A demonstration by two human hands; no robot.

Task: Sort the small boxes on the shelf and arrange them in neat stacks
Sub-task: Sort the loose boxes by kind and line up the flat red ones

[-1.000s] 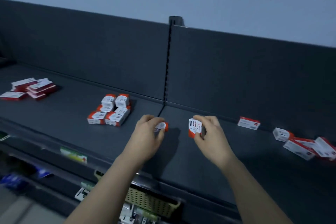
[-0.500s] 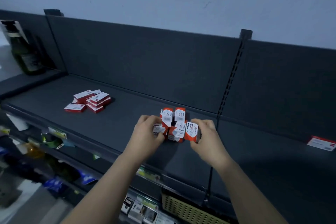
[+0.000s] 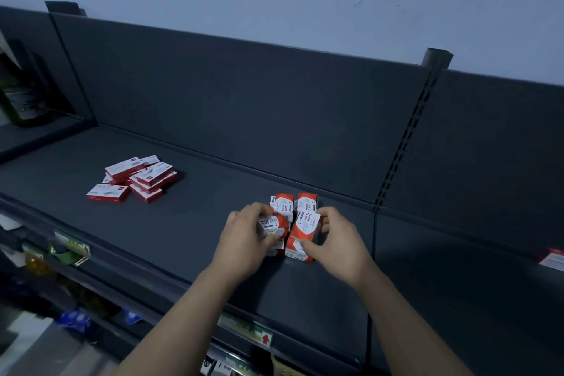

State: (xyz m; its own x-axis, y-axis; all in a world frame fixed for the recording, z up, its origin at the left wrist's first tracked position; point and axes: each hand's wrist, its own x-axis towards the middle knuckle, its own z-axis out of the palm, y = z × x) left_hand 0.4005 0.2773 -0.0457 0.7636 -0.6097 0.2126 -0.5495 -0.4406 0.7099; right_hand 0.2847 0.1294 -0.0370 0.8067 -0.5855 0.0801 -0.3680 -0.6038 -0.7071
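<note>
While left hand (image 3: 244, 238) grips left box (image 3: 271, 224), right hand (image 3: 338, 241) right box (image 3: 308, 223) | flat pile (image 3: 137, 177) well apart

Bare left forearm (image 3: 180, 317) entering from lower centre-left of frame, bare right forearm (image 3: 409, 327) from lower right. Uncovered all the way to the frame edge. Slim, smooth outline. Left hand (image 3: 244, 241) and right hand (image 3: 338, 247) bare too, mid-frame. Nails too small to judge. Dim, bluish light.
</note>
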